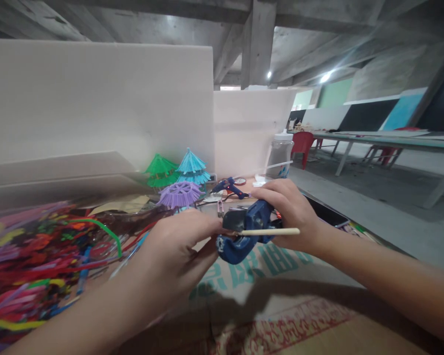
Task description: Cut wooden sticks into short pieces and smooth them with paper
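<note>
Concrete-beamed room, white boards behind, printed cardboard (251, 301) as the work surface. From where I stood, the right hand (295, 207) was wrapped around the blue pipe cutter (258, 217), just above the cardboard. A pale wooden stick (277, 231) lay across its mouth, beside the dark blade (234, 220), free end pointing right. The left hand (181, 246) had thumb and fingers closed, apparently pinching the stick's other end; tips partly hidden. Main risk, I judged: those fingertips sat close to the blade, so a slip or hard squeeze could nick them. The free end looked unsupported, so a cut piece could fly off, perhaps toward the hot glue gun (227, 186) or purple paper-umbrella shape (181, 195). Uneven pressure could also splinter the wood. Chenille-stem pile (25, 271) at left, blurred.
</note>
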Tool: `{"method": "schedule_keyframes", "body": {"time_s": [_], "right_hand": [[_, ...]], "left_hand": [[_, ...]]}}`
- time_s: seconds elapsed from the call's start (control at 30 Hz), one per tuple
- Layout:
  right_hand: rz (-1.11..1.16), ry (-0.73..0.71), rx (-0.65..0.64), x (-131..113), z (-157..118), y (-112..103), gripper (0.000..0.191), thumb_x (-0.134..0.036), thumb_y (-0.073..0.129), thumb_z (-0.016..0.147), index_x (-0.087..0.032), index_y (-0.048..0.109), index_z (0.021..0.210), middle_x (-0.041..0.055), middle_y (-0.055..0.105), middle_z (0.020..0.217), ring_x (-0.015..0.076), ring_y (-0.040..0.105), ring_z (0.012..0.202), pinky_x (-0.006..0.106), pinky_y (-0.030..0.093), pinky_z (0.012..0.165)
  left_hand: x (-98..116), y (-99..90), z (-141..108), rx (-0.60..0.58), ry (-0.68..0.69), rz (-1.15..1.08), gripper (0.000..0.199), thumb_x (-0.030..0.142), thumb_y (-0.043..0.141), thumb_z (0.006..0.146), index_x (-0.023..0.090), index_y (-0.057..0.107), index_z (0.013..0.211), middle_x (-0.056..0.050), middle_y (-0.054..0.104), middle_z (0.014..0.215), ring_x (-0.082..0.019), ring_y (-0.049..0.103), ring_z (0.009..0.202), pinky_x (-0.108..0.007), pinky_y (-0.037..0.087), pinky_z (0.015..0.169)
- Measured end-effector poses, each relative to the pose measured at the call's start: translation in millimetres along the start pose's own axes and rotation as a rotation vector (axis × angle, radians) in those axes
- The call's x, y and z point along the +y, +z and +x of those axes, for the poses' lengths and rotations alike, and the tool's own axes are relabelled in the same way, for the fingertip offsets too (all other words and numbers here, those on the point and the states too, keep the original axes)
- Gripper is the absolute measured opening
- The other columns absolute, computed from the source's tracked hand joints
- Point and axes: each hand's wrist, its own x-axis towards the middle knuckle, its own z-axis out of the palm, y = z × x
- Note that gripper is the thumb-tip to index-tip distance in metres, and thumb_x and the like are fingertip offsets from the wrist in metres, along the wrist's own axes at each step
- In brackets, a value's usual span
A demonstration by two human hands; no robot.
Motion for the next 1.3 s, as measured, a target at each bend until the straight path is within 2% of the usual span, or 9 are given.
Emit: {"method": "schedule_keyframes", "body": {"time_s": [0.2,0.4,0.67,1.03,1.3], "right_hand": [[0.009,0.026,-0.012,-1.2,-2.1,3.2,0.054,-0.028,0.057,0.087,-0.024,0.043,0.139,0.0127,0.066,0.111,0.0308,0.063,0.101,0.045,0.049,0.084],[0.074,0.063,-0.004,-2.8,-3.9,4.9,0.049,-0.031,0.059,0.089,-0.022,0.046,0.135,0.0148,0.067,0.113,0.0322,0.064,0.106,0.047,0.051,0.087],[0.074,0.062,-0.012,-1.5,-4.5,5.0,0.056,-0.029,0.06,0.086,-0.025,0.043,0.14,0.013,0.067,0.116,0.0321,0.064,0.107,0.048,0.051,0.088],[0.04,0.02,-0.001,-1.2,-2.2,1.7,0.046,-0.031,0.055,0.093,-0.022,0.045,0.137,0.0151,0.069,0.111,0.0324,0.066,0.105,0.047,0.053,0.085],[0.055,-0.006,-0.013,0.7,-1.9,2.0,0.037,-0.035,0.05,0.097,-0.019,0.049,0.131,0.0171,0.071,0.108,0.0324,0.071,0.102,0.047,0.058,0.08]], "left_hand": [[-1.6,0.8,-4.7,-0.043,-0.084,-0.042,0.023,0.003,0.054,0.085,0.023,0.063,0.09,0.005,0.068,0.079,-0.009,0.06,0.069,-0.017,0.044,0.063],[0.6,1.5,-3.3,-0.036,-0.084,-0.083,0.033,-0.003,0.05,0.083,0.025,0.065,0.094,0.007,0.07,0.084,-0.007,0.062,0.072,-0.015,0.045,0.066],[-1.0,3.2,-3.8,-0.058,-0.09,-0.076,0.028,-0.002,0.048,0.083,0.022,0.063,0.087,0.005,0.067,0.078,-0.009,0.058,0.068,-0.018,0.043,0.064],[0.4,-1.0,-3.1,-0.057,-0.047,-0.014,0.022,0.004,0.049,0.089,0.02,0.065,0.085,0.005,0.06,0.069,-0.008,0.051,0.061,-0.017,0.038,0.057],[0.0,-1.8,-4.2,-0.096,-0.065,-0.028,0.019,0.01,0.051,0.094,0.019,0.062,0.082,0.003,0.066,0.076,-0.009,0.056,0.065,-0.019,0.041,0.06]]}}
